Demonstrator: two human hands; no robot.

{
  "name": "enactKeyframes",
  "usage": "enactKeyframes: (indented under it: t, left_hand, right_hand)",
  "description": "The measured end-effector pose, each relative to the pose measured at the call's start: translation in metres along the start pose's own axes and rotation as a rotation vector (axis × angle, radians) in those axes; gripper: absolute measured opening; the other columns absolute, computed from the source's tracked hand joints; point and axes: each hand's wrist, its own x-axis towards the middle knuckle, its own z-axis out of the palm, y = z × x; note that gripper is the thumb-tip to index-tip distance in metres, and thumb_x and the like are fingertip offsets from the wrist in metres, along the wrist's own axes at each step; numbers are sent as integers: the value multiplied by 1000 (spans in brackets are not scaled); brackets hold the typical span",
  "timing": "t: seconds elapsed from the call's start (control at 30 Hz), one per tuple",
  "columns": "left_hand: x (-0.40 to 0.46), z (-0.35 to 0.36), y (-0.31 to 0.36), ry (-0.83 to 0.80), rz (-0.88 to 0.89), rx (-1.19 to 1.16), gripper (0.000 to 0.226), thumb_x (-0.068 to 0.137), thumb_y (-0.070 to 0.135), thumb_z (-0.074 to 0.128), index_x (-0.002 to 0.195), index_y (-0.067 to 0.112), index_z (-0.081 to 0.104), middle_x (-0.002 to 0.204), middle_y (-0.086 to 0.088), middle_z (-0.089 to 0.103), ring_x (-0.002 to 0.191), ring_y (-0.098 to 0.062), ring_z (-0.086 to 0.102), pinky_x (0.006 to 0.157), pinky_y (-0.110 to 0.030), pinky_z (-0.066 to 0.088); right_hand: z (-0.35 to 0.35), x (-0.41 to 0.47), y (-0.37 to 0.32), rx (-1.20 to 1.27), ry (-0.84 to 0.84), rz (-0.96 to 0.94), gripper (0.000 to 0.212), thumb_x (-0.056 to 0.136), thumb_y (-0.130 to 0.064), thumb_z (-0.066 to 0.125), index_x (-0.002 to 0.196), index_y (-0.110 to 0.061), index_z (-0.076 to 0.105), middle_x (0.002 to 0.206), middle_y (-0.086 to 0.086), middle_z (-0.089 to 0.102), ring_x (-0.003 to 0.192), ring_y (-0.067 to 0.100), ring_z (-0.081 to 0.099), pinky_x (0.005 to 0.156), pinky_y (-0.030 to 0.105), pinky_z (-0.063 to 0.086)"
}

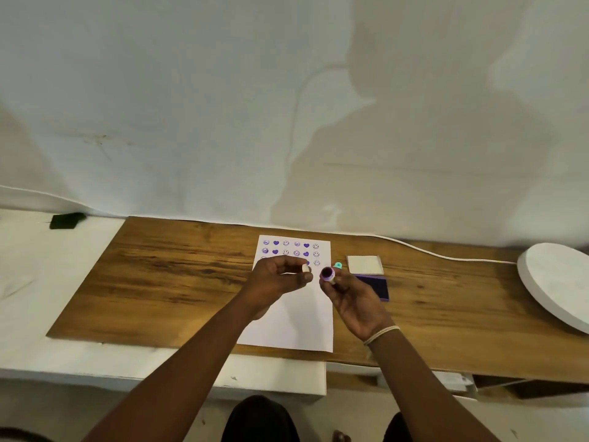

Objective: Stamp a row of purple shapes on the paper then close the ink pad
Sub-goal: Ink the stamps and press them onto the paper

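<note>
A small round stamp is pinched in the right hand, its purple-inked face turned up toward the camera; a small pale piece, apparently a cap or a second stamp, is pinched between thumb and fingers of the left hand; both hands are held above the paper, close together but apart. Two full rows of purple smileys and hearts are printed at the paper's 12 o'clock edge; a third row is partly hidden under the left hand, so its extent cannot be told. The open ink pad lies on the desk at 3 o'clock of the paper, partly covered by the right hand; its pale lid lies just beyond it, toward 1 o'clock; a teal stamp stands beside the paper's edge.

The step in hand is judged to be readying the stamp for the next print; it is done well if the face is turned flat to the paper, lowered straight under the column above, pressed evenly without rocking, and lifted cleanly; the paper is best steadied by the left hand away from wet ink; the lid is then fitted squarely over the pad.
</note>
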Motion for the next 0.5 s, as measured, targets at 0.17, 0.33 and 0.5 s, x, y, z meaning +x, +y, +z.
enactKeyframes:
  t: [0.17,0.33,0.5]
  left_hand:
    - [8,12,8,-75,4,38,35,74,5,81,108,7,73,105,-9,75,99,-20,71,82,-28,57]
    - [12,26,8,-109,15,112,35,72,5,83,105,4,74,99,-12,76,89,-18,73,75,-24,57]
    - [18,33,-4,-70,17,220,30,73,11,83,102,6,76,91,-12,77,83,-24,74,79,-34,61]
  right_hand:
    - [-8,-2,-10,-119,-12,-70,23,87,2,61,109,4,67,116,21,68,100,34,69,88,37,56]
    - [-15,-2,-19,-277,-60,-121,21,90,2,58,108,2,69,118,20,68,103,31,68,83,34,60]
    - [-21,-5,-20,-472,-80,-196,24,80,-6,69,104,-2,71,112,20,70,104,31,68,85,36,58]
